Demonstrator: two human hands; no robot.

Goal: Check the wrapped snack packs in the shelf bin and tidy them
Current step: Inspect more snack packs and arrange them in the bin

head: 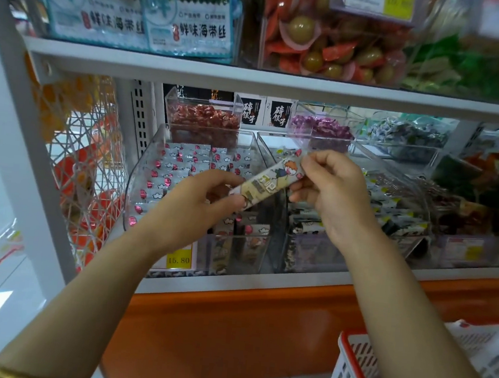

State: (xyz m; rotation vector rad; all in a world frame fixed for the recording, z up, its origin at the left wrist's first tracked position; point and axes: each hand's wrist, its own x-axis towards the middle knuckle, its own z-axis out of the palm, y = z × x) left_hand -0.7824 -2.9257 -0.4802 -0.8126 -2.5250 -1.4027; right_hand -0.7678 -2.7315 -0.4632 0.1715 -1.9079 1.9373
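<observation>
This looks like the checking step. The person holds one long snack pack (269,180) up in the air, over the front half of the clear shelf bin (139,184), near its right wall. The left hand (198,202) pinches the low end of the pack with thumb and fingers. The right hand (330,190) pinches the high end the same way. So both hands are gripping the pack, and it slants up to the right between them.

The pack is thin and long. It is cream coloured, with a cartoon picture and dark letters. The print is blurry, so I cannot tell if the wrapper is torn or fine.

Next, I think the pack should go back down into the bin. It should lie straight beside the other packs (183,164), which sit in neat rows toward the back left corner. Some packs stand up at the front edge, so it will need a gentle fit.
</observation>
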